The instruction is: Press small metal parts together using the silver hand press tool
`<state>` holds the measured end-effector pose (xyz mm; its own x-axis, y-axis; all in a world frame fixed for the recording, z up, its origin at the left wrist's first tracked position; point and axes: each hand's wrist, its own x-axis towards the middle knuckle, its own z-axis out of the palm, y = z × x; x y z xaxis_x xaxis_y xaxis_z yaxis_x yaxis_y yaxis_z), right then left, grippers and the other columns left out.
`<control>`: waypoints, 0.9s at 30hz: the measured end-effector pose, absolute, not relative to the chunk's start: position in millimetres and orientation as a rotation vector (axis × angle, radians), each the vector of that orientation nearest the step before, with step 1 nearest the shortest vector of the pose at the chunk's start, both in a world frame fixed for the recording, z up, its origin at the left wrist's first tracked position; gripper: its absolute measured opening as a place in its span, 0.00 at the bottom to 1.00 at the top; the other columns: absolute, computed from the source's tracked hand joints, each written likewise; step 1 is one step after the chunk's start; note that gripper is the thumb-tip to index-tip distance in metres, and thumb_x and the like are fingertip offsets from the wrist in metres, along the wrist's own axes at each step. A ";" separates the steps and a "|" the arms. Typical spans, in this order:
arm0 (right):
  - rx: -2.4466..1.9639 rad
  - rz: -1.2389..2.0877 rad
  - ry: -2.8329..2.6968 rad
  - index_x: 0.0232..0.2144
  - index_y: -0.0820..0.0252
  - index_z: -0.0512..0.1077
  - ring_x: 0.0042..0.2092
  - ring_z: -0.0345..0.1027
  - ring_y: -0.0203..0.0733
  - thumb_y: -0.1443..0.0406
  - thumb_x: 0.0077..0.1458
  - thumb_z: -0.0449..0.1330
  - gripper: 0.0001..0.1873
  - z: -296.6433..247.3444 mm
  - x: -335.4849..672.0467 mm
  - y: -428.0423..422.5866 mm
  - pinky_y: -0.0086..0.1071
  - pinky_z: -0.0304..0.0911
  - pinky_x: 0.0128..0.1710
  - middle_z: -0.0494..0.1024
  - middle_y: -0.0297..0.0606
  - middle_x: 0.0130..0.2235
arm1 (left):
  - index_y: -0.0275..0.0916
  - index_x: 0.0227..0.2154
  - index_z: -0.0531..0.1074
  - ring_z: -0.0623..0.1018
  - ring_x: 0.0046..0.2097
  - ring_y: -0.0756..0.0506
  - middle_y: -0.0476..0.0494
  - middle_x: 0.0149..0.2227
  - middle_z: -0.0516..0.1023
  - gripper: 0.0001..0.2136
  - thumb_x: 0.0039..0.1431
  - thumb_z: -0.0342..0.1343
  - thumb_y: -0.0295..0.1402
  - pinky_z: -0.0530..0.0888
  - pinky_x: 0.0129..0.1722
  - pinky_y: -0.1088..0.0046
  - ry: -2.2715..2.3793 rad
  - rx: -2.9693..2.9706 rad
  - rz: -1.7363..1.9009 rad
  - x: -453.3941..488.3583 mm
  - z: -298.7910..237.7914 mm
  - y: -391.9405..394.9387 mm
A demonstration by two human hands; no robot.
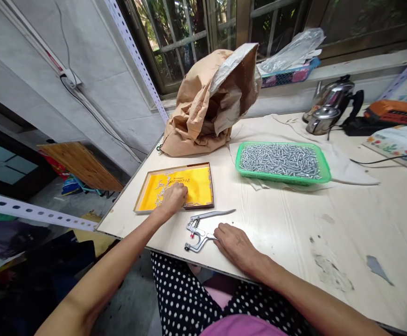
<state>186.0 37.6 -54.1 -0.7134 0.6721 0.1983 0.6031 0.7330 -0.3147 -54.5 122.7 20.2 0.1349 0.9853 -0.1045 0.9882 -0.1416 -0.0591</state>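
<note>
My left hand (173, 198) reaches into a shallow yellow-lined box (199, 182) near the table's left edge, its fingers curled down among several small metal pieces; what they pinch is hidden. My right hand (233, 242) rests palm down on the table near the front edge, fingertips touching the handle of grey metal pliers (203, 227) that lie flat between the two hands. A green plastic tray (324, 168) full of small metal pieces stands farther back, right of the box.
A crumpled brown paper sack (207, 107) stands behind the box. At the back right are a steel kettle (329, 105), an orange tool (396, 112) and a black cable (389, 158). The pale wooden table (347, 224) ends just left of the box.
</note>
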 end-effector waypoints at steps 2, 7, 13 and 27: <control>-0.999 0.345 -2.649 0.33 0.60 0.68 0.37 0.66 0.41 0.68 0.61 0.55 0.04 -53.1 186.0 37.8 0.33 0.59 0.36 0.74 0.39 0.36 | 0.35 0.34 0.77 0.76 0.41 0.43 0.39 0.37 0.79 0.11 0.61 0.49 0.31 0.70 0.38 0.71 2.068 2.211 -0.043 -56.6 25.0 108.5; -0.998 0.346 -2.677 0.34 0.60 0.68 0.38 0.65 0.42 0.70 0.62 0.53 0.05 -55.1 184.2 38.0 0.34 0.57 0.35 0.73 0.39 0.36 | 0.36 0.28 0.76 0.73 0.26 0.48 0.47 0.25 0.77 0.13 0.50 0.55 0.41 0.68 0.27 0.75 1.890 1.591 0.294 -58.5 13.5 43.6; -1.002 0.353 -2.665 0.35 0.60 0.68 0.38 0.64 0.41 0.70 0.63 0.52 0.05 -57.8 183.6 36.9 0.34 0.55 0.35 0.73 0.39 0.37 | 0.35 0.27 0.76 0.70 0.26 0.49 0.48 0.23 0.74 0.19 0.43 0.57 0.48 0.67 0.25 0.76 1.908 1.231 0.368 -49.0 -6.7 -0.6; -1.055 0.370 -2.722 0.39 0.61 0.69 0.40 0.65 0.42 0.69 0.64 0.51 0.07 -52.6 184.3 35.8 0.34 0.56 0.36 0.73 0.41 0.40 | 0.33 0.24 0.75 0.66 0.23 0.51 0.51 0.18 0.69 0.19 0.40 0.63 0.47 0.63 0.21 0.77 1.906 1.147 0.164 -44.0 -5.2 16.9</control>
